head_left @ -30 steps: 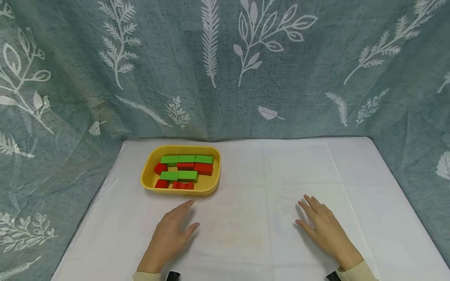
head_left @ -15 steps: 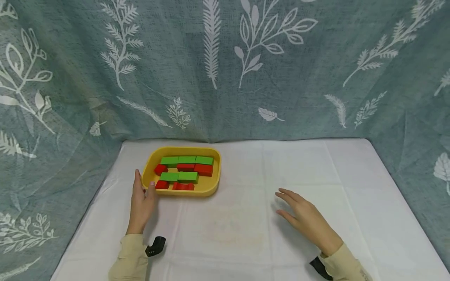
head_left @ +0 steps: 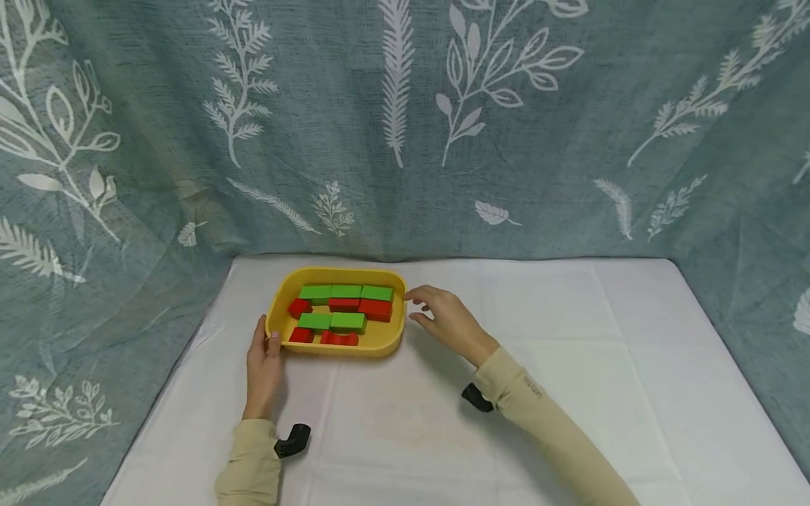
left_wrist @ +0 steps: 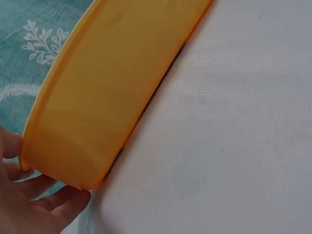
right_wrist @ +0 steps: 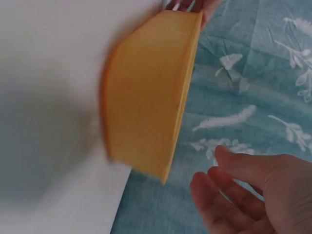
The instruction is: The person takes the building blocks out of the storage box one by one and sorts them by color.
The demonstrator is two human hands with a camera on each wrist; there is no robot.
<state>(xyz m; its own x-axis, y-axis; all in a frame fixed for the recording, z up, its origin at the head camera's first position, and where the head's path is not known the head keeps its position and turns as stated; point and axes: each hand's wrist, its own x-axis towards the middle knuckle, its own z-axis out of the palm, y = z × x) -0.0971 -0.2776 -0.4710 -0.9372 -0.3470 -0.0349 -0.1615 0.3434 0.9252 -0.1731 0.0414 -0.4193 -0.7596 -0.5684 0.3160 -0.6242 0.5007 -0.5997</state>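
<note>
Yellow tray (head_left: 381,339) is only half held: left hand (head_left: 262,371) already grips one end, right hand (head_left: 452,323) is just off the other, loosely spread, no hold yet, green blocks (head_left: 348,322) and red blocks (head_left: 376,310) inside between them.

Your left hand (head_left: 262,371) grips with bent fingers; your right hand (head_left: 451,321) holds thumb and loosely bent fingers apart.

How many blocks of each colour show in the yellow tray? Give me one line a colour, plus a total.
Green blocks: 5
Red blocks: 5
Total: 10 blocks visible in the yellow tray
</note>
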